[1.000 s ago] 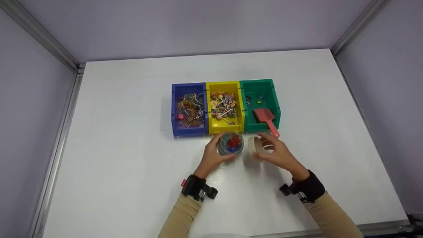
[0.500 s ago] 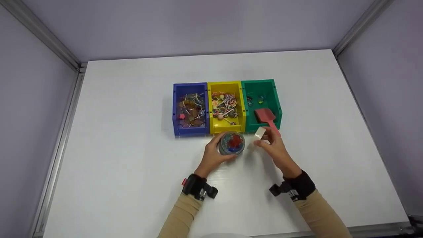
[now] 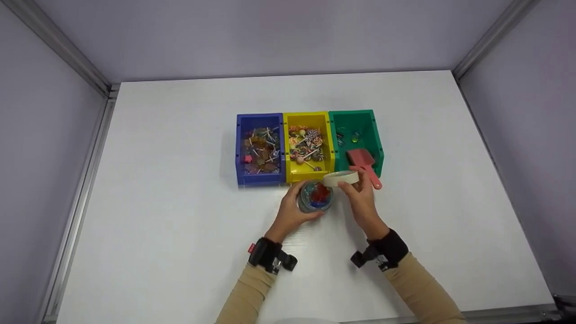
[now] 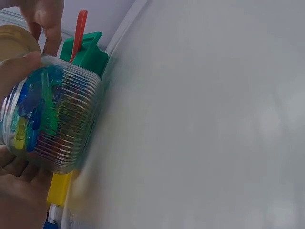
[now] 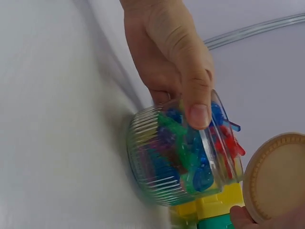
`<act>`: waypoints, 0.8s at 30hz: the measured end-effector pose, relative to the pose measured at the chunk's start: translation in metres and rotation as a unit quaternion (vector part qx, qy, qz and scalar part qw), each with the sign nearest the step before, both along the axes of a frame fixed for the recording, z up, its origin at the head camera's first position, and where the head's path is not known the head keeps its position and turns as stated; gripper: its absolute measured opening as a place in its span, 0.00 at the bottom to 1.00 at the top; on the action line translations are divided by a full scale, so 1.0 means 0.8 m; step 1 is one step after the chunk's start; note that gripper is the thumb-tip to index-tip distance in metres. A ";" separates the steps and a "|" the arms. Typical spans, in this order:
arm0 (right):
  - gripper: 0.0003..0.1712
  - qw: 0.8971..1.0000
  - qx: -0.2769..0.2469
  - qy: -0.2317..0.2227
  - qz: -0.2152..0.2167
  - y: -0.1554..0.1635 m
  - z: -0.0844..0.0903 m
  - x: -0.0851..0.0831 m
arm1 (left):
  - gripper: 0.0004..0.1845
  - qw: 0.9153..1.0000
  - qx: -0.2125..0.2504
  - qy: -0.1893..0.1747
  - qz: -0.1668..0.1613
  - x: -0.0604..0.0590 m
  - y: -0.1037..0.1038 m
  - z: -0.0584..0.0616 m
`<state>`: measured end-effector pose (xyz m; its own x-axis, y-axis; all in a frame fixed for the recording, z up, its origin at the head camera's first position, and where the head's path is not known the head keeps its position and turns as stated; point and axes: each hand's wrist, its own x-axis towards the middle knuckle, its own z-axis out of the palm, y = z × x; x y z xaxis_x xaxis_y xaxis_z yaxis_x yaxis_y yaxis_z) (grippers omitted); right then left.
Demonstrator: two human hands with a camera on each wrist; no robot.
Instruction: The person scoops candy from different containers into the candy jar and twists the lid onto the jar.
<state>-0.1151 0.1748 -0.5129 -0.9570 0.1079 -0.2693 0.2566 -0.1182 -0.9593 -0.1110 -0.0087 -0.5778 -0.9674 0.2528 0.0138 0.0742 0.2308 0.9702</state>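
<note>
My left hand [image 3: 290,211] grips a clear ribbed jar [image 5: 157,162] around its side, thumb and fingers on opposite sides. Blue, green, yellow and red translucent pieces fill the jar, and a red one [image 5: 231,143] pokes up at its mouth. My right hand [image 3: 364,204] pinches a cream-coloured round lid [image 3: 340,178] by its edge. In the head view the lid is tilted at the jar's upper right rim; its ridged inner side [image 5: 281,176] shows in the right wrist view. Whether lid and jar touch, I cannot tell.
Behind the jar stand three joined bins: a blue bin [image 3: 260,180] with mixed pieces on sticks, a yellow bin [image 3: 310,176] of lollipops, and a green bin [image 3: 353,116] with a few small pieces. A pink scoop [image 3: 361,158] leans in the green bin, handle over its front edge.
My right hand has brought the lid left towards the jar's mouth, turning it from upright on edge to a flatter tilt. My left hand keeps the jar nearly in place.
</note>
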 end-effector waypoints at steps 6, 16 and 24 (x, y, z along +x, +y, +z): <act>0.33 0.998 0.031 0.052 0.014 -0.011 -0.013 0.004 | 0.50 1.000 -0.018 -0.003 -0.004 0.001 -0.003 -0.002; 0.41 0.985 0.109 0.113 0.072 -0.016 -0.025 0.011 | 0.47 1.000 0.001 -0.002 -0.010 -0.001 -0.005 -0.007; 0.48 0.961 0.192 0.165 0.113 -0.019 -0.030 0.016 | 0.45 1.000 0.006 0.011 0.001 -0.001 -0.005 -0.005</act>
<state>-0.1022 0.1593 -0.5368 -0.9941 -0.0812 0.0718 -0.0921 0.2833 -0.9546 -0.1117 -0.0127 -0.5817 -0.9674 0.2506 0.0375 0.0946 0.2197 0.9710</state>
